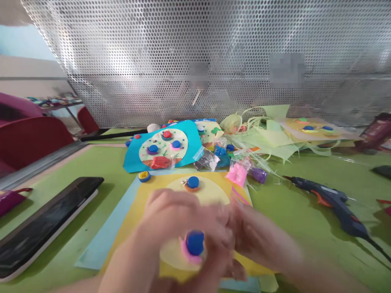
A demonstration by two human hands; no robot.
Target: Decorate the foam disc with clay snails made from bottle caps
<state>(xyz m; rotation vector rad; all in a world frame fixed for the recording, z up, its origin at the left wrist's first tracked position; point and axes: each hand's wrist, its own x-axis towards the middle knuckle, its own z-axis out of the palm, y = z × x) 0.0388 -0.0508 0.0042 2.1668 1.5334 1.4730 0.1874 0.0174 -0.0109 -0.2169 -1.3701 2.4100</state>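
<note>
My left hand (180, 219) and my right hand (253, 232) come together above a yellow sheet (125, 228) with pale round areas. Both are smeared by motion, their fingers bent, and whatever is between them is hidden. A thin pink strand (240, 195) shows at the fingertips of my right hand; whether it is held, I cannot tell. Under my left hand, on the lower pale round, sits a blue bottle cap (194, 243) with a pink clay edge (187, 253). Another blue cap (193, 182) with a brown clay base lies beyond my hands.
A phone (45, 219) lies left, a glue gun (332, 203) right. Behind the sheet are a turquoise picture with caps (192, 138), bagged pink clay (237, 174), purple clay (259, 175) and pale green paper scraps (269, 140). A yellow-filled cap (144, 176) sits at the sheet's upper left. Perforated metal (159, 49) stands behind.
</note>
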